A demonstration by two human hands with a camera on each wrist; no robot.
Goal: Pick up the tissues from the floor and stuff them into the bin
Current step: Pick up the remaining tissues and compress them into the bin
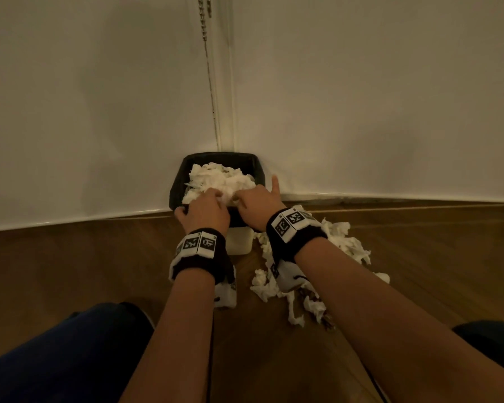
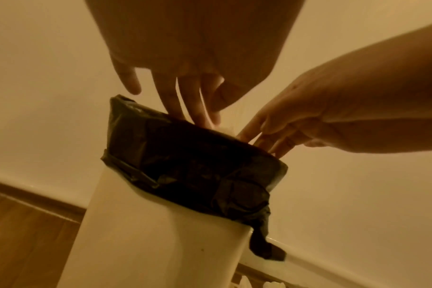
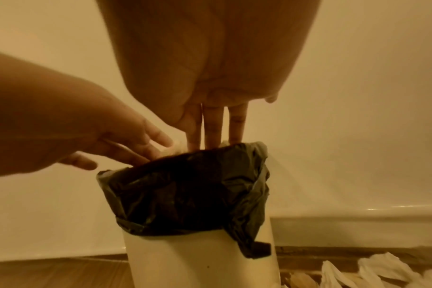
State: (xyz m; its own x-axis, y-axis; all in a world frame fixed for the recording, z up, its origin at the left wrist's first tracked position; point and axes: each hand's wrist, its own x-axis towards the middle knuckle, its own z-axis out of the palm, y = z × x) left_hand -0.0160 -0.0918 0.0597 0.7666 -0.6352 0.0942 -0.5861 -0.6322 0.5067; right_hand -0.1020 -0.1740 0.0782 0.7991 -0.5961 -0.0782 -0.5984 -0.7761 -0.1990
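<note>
A white bin [image 1: 239, 242] with a black liner [image 1: 216, 156] stands in the corner, heaped with crumpled white tissues [image 1: 218, 178]. My left hand [image 1: 207, 210] presses straight fingers down into the heap at the near rim, thumb outside the liner. My right hand [image 1: 256, 203] presses beside it, thumb raised. In the left wrist view the left fingers [image 2: 190, 109] dip behind the liner [image 2: 185, 155]; the right hand [image 2: 333, 117] reaches in too. In the right wrist view the right fingers [image 3: 212, 126] go straight down into the liner [image 3: 185, 185]. Fingertips are hidden inside.
More loose tissues [image 1: 341, 242] lie on the wooden floor to the right of the bin and under my right forearm, also low in the right wrist view as floor tissues [image 3: 382, 269]. White walls meet behind the bin. My knees [image 1: 70, 344] frame the near floor.
</note>
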